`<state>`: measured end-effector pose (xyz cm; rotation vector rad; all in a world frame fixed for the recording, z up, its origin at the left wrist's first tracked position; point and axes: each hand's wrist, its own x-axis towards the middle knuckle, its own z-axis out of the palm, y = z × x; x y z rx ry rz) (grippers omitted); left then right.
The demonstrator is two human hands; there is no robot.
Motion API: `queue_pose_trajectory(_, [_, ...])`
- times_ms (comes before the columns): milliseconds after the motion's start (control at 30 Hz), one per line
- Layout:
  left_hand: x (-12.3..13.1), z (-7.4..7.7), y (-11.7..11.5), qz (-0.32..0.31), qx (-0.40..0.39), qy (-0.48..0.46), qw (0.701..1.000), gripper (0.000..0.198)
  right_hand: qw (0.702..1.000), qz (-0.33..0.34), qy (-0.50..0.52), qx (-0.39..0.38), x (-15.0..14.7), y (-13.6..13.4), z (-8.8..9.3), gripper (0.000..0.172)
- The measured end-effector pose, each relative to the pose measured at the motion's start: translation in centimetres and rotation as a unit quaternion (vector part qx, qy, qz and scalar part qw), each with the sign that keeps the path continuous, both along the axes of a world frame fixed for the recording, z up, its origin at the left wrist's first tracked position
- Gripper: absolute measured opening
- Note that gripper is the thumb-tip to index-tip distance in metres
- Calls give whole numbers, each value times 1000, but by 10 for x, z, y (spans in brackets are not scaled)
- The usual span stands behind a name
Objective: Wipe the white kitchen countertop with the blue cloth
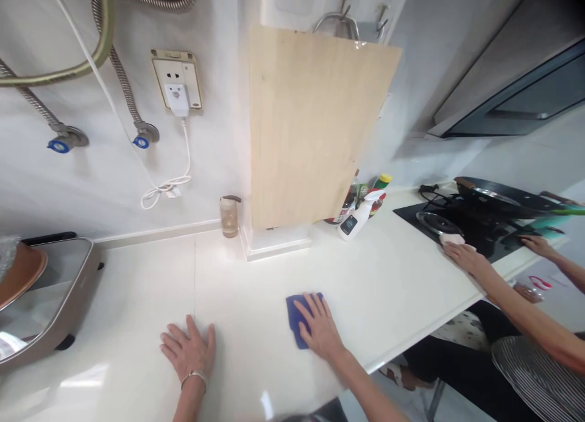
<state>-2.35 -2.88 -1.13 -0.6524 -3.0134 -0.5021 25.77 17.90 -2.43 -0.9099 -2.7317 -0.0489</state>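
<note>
Blue cloth (pixel 295 317), head view: lies flat on the white counter (pixel 256 361), near its front edge, partly covered by the right hand (pixel 322 327). Right fingers slightly spread, laid over the cloth, not pinching it; the thumb also rests on it. Left hand (pixel 189 349) is palm-down on the counter, well apart from the cloth, fingers spread, holding nothing; a bracelet (pixel 194 378) circles its wrist. Left of it stands a glass-topped appliance (pixel 82 288) with small black feet. Back of counter: a translucent brown cup (pixel 229 219) near the wall corner; a pale wooden board (pixel 315 129) hangs upright from above; a white spray bottle (pixel 359 218) with a dark label is just right of the board, other bottles behind it. Far right: a co-worker's hand (pixel 461 257) rests on a pale cloth (pixel 458 240) at the edge of a black cooktop (pixel 479 239), which bears a dark wok (pixel 512 205).
</note>
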Motion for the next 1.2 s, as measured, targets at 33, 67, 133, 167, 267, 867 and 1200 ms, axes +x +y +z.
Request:
queue_pose_trajectory(33, [0,-1,0,-2,1,3,1000,70,1000,-19,-4,8,2,13,-4,64])
queue_pose_trajectory(67, [0,-1,0,-3,2,6,1000,69,999,-39,-7,15,5,26,-7,62])
queue_pose_trajectory(133, [-1,-2,1,0,3,12,1000,68,996,-80,-15,27,9,52,-13,59])
queue_pose_trajectory(167, [0,-3,1,5,2,14,1000,68,994,-102,-20,31,10,64,-15,58])
queue_pose_trajectory(267, [0,-5,2,10,-2,22,1000,67,983,-178,-35,27,2,98,-17,57])
queue_pose_trajectory(867, [8,5,16,25,-5,21,999,66,909,-378,-152,-87,-117,134,3,66])
queue_pose_trajectory(1200, [6,-4,12,4,21,72,997,61,957,-224,-136,-124,-192,44,27,68])
